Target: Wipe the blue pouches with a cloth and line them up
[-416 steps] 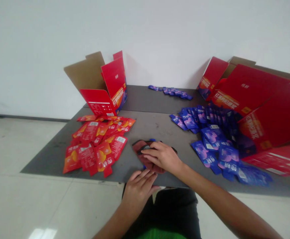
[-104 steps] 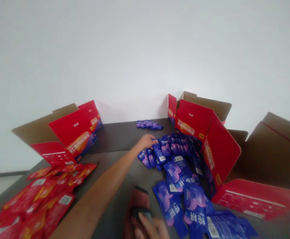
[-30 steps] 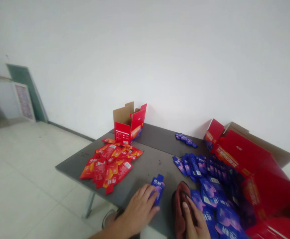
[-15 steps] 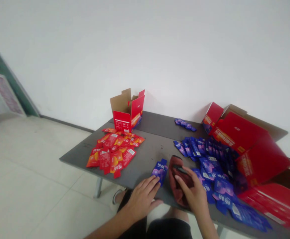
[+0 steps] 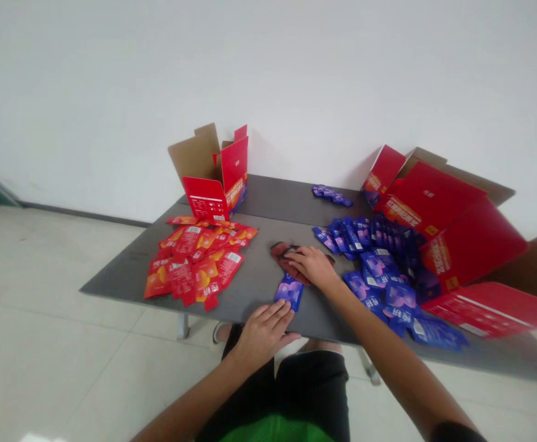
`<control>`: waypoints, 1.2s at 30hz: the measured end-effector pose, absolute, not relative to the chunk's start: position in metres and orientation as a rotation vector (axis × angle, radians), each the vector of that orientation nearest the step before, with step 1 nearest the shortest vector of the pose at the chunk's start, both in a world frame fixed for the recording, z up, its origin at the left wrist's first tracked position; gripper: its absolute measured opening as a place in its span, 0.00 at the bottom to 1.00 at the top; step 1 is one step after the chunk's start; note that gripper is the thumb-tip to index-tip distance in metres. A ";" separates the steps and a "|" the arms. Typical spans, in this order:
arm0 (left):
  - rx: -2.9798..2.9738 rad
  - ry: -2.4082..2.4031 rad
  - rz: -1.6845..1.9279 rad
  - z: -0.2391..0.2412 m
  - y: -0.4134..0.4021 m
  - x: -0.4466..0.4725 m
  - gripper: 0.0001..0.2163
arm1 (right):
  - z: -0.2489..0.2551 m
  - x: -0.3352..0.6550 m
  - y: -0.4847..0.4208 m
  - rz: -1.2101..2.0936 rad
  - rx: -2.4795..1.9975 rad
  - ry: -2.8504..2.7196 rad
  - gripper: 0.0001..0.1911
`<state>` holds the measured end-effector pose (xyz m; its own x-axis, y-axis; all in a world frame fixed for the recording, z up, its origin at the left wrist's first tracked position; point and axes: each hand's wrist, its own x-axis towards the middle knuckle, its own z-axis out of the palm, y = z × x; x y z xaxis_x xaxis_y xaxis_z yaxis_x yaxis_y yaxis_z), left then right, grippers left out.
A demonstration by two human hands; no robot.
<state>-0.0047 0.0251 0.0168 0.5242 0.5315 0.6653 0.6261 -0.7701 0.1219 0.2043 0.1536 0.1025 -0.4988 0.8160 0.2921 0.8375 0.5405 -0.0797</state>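
Left hand (image 5: 263, 334): outstretched, unclosed, touching blue pouch (image 5: 289, 291) at near end.
Right hand (image 5: 316, 268): atop brown cloth (image 5: 297, 273); we cannot tell its closure.

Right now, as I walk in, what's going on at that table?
A person is working bare-handed at a dark grey table. The left hand has its fingertips on the near end of a flat blue-purple pouch, while the right hand is on a brownish-red cloth that overlaps the pouch's far end. To the left lies a heap of shiny red-orange pouches, in front of an open red cardboard box; to the right is a heap of blue-purple pouches.
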 end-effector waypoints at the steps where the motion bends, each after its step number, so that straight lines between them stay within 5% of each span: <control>1: -2.612 -0.994 -1.100 0.017 0.026 -0.005 0.20 | 0.107 0.205 0.153 -0.115 -1.396 -2.461 0.15; 8: -2.653 -1.040 -1.134 0.020 0.027 -0.006 0.18 | 0.090 0.196 0.093 0.056 -1.083 -2.548 0.17; 15: -2.635 -0.975 -1.231 0.022 0.028 -0.006 0.18 | 0.098 0.219 0.138 -0.112 -1.385 -2.370 0.16; 22: -2.638 -1.038 -1.229 0.022 0.027 -0.005 0.17 | 0.085 0.203 0.097 0.128 -1.070 -2.504 0.15; 28: -2.631 -0.973 -1.228 0.024 0.028 -0.006 0.18 | 0.094 0.222 0.145 -0.138 -1.421 -2.346 0.16; 36: -2.642 -0.982 -1.208 0.024 0.028 -0.007 0.17 | 0.082 0.206 0.114 0.051 -1.137 -2.522 0.15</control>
